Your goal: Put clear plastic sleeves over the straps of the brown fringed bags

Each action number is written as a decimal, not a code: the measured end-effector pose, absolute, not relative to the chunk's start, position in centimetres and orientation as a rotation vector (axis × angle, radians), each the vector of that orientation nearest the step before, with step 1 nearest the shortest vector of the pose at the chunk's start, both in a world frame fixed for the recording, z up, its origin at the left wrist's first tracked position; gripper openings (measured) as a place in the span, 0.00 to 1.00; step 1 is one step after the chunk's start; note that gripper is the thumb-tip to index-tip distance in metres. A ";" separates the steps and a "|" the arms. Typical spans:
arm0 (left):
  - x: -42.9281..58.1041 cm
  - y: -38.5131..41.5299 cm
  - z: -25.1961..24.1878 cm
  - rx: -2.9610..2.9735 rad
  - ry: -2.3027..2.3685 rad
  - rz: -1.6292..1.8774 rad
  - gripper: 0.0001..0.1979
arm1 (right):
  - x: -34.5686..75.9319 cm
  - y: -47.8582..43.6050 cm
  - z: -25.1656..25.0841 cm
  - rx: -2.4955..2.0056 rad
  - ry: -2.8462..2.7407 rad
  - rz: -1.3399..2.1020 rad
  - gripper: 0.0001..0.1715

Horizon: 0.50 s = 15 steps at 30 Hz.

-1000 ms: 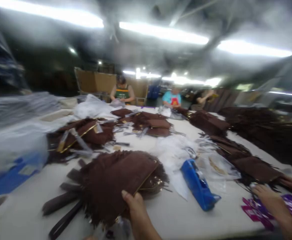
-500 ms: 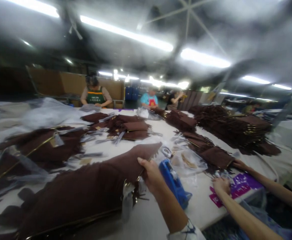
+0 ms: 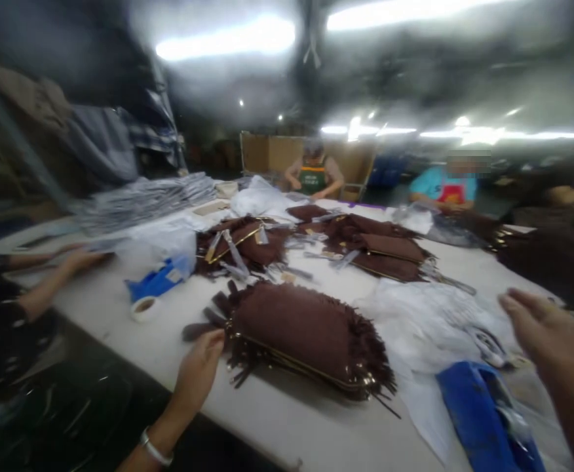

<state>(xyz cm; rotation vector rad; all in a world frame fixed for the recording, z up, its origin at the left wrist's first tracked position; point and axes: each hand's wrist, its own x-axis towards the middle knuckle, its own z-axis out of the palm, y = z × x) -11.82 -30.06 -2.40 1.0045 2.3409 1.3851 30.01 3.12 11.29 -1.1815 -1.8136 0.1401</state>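
A brown fringed bag (image 3: pixel 291 328) with gold zips lies on the table in front of me, its fringe fanned out at both ends. My left hand (image 3: pixel 201 367), a silver bangle on its wrist, is closed on the bag's left end beside a zip. Off to the right, my right hand (image 3: pixel 557 347) is raised with its fingers stretched out, slightly blurred, and I see nothing in it. Below and left of it stands a blue tape dispenser (image 3: pixel 483 413). Crumpled clear plastic bags (image 3: pixel 424 321) lie between the brown bag and that hand.
More brown bags with tags (image 3: pixel 385 249) are heaped across the white table (image 3: pixel 134 367). A second blue dispenser (image 3: pixel 162 278) and a tape roll (image 3: pixel 145 308) sit at left, near a co-worker's hands (image 3: pixel 78 259). Grey plastic sheets (image 3: pixel 149 200) are stacked behind. Two people (image 3: pixel 314 177) work opposite.
The view has swung left. My right hand has let go of the brown bag and moved away to the right. My left hand has come into view at the bag's left end.
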 end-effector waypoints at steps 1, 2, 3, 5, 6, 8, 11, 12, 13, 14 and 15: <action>-12.4 -29.5 -2.5 1.087 2.405 1.394 0.19 | 28.5 2.0 9.3 -1.276 -1.873 0.188 0.27; -12.9 -29.1 -2.7 1.203 2.439 1.379 0.19 | 26.4 0.2 7.3 -1.259 -2.002 0.312 0.25; -13.3 -28.6 -2.8 1.328 2.452 1.339 0.19 | 24.0 -2.2 5.4 -1.144 -2.145 0.455 0.24; -13.7 -28.0 -2.8 1.507 2.444 1.236 0.19 | 18.7 -7.5 2.2 -0.842 -2.347 0.607 0.24; -13.7 -27.8 -2.8 1.547 2.441 1.195 0.19 | 16.4 -9.9 1.1 -0.738 -2.409 0.555 0.24; -13.6 -27.7 -2.6 1.557 2.448 1.168 0.20 | 13.2 -13.0 -0.6 -0.636 -2.523 0.362 0.26; -13.1 -27.8 -2.7 1.617 2.482 1.163 0.26 | 11.7 -14.2 -1.9 -0.595 -2.586 0.059 0.24; -12.9 -27.7 -2.9 1.652 2.506 1.153 0.28 | 11.7 -14.1 -2.1 -0.586 -2.584 -0.008 0.22; -12.8 -27.6 -3.1 1.684 2.535 1.141 0.28 | 11.8 -13.9 -2.2 -0.575 -2.585 -0.058 0.19; -12.8 -27.4 -3.2 1.706 2.564 1.126 0.27 | 11.9 -13.7 -2.2 -0.562 -2.588 -0.097 0.17; -12.9 -27.2 -3.3 1.718 2.587 1.112 0.26 | 12.0 -13.5 -2.1 -0.551 -2.590 -0.128 0.16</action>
